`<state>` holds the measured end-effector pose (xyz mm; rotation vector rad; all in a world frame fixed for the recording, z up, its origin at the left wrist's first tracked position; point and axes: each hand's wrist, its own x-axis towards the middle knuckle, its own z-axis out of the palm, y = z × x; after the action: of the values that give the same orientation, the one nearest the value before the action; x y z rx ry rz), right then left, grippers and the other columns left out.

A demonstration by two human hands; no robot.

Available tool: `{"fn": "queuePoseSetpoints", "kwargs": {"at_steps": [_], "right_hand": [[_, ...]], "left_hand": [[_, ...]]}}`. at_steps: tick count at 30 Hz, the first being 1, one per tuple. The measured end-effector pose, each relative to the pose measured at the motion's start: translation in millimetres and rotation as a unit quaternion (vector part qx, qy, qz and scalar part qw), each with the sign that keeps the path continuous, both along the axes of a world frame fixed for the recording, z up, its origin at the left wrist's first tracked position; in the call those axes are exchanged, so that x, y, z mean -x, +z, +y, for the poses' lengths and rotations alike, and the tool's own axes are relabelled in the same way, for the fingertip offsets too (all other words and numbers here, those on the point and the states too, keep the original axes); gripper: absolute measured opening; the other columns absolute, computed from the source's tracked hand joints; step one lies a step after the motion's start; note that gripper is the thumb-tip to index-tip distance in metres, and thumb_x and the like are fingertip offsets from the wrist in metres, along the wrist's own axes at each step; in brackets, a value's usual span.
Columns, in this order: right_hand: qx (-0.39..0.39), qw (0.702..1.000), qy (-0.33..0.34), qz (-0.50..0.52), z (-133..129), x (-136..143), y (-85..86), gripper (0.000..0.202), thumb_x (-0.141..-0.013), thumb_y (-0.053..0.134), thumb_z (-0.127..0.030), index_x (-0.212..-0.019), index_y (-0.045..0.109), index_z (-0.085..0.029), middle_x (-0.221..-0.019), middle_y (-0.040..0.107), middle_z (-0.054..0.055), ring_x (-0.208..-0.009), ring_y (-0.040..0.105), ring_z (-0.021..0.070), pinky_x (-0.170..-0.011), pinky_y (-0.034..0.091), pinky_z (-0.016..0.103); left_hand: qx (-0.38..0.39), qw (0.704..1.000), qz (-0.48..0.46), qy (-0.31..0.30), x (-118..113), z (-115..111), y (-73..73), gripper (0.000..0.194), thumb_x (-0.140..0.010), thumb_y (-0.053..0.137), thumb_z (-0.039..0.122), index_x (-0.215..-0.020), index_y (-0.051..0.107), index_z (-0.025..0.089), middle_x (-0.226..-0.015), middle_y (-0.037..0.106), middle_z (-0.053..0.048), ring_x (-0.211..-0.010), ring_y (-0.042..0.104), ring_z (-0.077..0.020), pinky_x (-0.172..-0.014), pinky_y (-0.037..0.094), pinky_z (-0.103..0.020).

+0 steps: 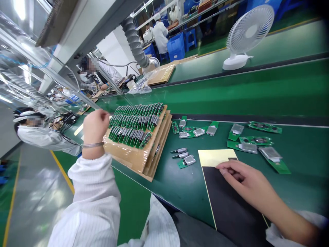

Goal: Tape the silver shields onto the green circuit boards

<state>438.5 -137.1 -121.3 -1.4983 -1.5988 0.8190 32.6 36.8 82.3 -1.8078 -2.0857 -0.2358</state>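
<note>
My left hand (96, 126), a bracelet at its wrist, is closed at the left edge of stacked cardboard trays (128, 157); what its fingers hold, if anything, is hidden. Rows of green circuit boards (133, 118) with silver parts stand on the top tray. My right hand (239, 175) has its fingers pinched at the upper part of a black sheet (226, 206) with a pale yellow strip (214, 157); a small dark piece (232, 159) lies by its fingertips. Three boards (187, 161) lie between the trays and the sheet. More loose boards (248, 147) lie behind my right hand.
A white fan (250, 31) stands on the raised ledge behind the green bench (308, 144). A flexible duct (133, 41) hangs over a flat cardboard tray (164, 74) and clear plastic. People in white work at the left (41, 132) and in the background (160, 36).
</note>
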Motion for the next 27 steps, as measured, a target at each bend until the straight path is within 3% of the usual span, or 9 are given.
{"fn": "queuePoseSetpoints", "kwargs": {"at_steps": [3,5,9,13,22,25,27], "right_hand": [[-0.008,1.000,0.009,-0.009,0,2,1.9,0.022,-0.088,0.059,-0.038,-0.087,0.076,-0.026,-0.082,0.074,0.005,-0.061,0.067,0.0194,-0.054,0.054,0.031],[-0.011,1.000,0.013,-0.014,-1,2,1.3,0.022,-0.088,0.058,-0.038,-0.087,0.076,-0.026,-0.081,0.074,0.005,-0.060,0.066,0.0194,-0.053,0.054,0.031],[-0.008,1.000,0.014,-0.021,-1,2,-2.7,0.022,-0.088,0.058,-0.038,-0.089,0.077,-0.027,-0.083,0.075,0.005,-0.061,0.067,0.0195,-0.054,0.054,0.032],[-0.002,1.000,0.013,-0.026,-1,1,-5.2,0.023,-0.088,0.057,-0.039,-0.089,0.077,-0.027,-0.083,0.075,0.005,-0.062,0.067,0.0198,-0.055,0.055,0.032],[-0.001,1.000,0.017,-0.022,0,0,-5.7,0.023,-0.089,0.057,-0.039,-0.089,0.077,-0.027,-0.085,0.075,0.005,-0.063,0.067,0.0195,-0.056,0.054,0.032],[-0.002,1.000,0.013,-0.018,-2,1,-1.0,0.022,-0.089,0.057,-0.037,-0.088,0.077,-0.026,-0.084,0.074,0.005,-0.062,0.067,0.0189,-0.055,0.053,0.032],[-0.001,1.000,0.014,-0.013,-2,2,4.1,0.022,-0.090,0.056,-0.035,-0.088,0.076,-0.026,-0.084,0.074,0.005,-0.063,0.066,0.0184,-0.056,0.053,0.031]], "left_hand": [[0.032,0.995,-0.015,0.097,48,22,-4.7,0.026,-0.094,0.054,0.018,-0.109,0.072,0.007,-0.110,0.074,-0.019,-0.108,0.068,-0.0334,-0.093,0.054,-0.046],[0.071,0.989,-0.027,0.127,70,33,-15.3,0.027,-0.098,0.060,0.027,-0.118,0.068,0.011,-0.119,0.071,-0.014,-0.110,0.068,-0.0275,-0.095,0.056,-0.046],[0.143,0.978,-0.048,0.147,89,44,-36.1,0.039,-0.097,0.066,0.039,-0.129,0.062,0.017,-0.130,0.064,-0.011,-0.112,0.066,-0.0248,-0.094,0.058,-0.046],[0.164,0.973,-0.061,0.150,96,47,-42.7,0.039,-0.097,0.066,0.039,-0.129,0.062,0.016,-0.131,0.064,-0.010,-0.113,0.066,-0.0262,-0.094,0.058,-0.046],[0.062,0.982,-0.073,0.166,95,44,-56.2,0.039,-0.097,0.065,0.039,-0.128,0.063,0.016,-0.129,0.065,-0.011,-0.112,0.066,-0.0257,-0.094,0.058,-0.046],[-0.017,0.983,-0.080,0.166,90,36,-46.4,0.034,-0.097,0.065,0.039,-0.120,0.066,0.014,-0.119,0.068,-0.009,-0.106,0.067,-0.0240,-0.092,0.058,-0.045],[-0.090,0.980,-0.086,0.155,87,23,-34.8,0.025,-0.096,0.061,0.033,-0.106,0.070,0.012,-0.097,0.071,-0.006,-0.099,0.067,-0.0267,-0.091,0.056,-0.046]]}}
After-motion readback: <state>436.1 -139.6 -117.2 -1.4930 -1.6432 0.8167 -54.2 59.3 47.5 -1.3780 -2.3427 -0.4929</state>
